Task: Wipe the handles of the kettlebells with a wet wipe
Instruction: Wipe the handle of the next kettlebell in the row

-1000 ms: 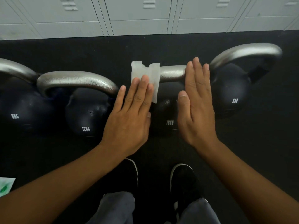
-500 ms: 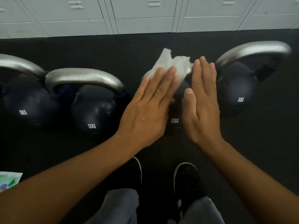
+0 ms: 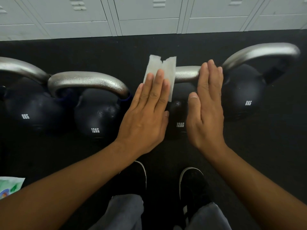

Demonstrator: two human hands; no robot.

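Left hand (image 3: 146, 117) flat, fingers straight, grip released, pressing the wet wipe (image 3: 160, 72) onto the silver handle (image 3: 186, 73) of the middle 12KG kettlebell (image 3: 178, 113); right hand (image 3: 206, 110) likewise flat and unclenched, fingertips on the same handle just right of the wipe; four black kettlebells in a row on the dark floor (image 3: 274, 146); grey lockers (image 3: 149, 15) behind.
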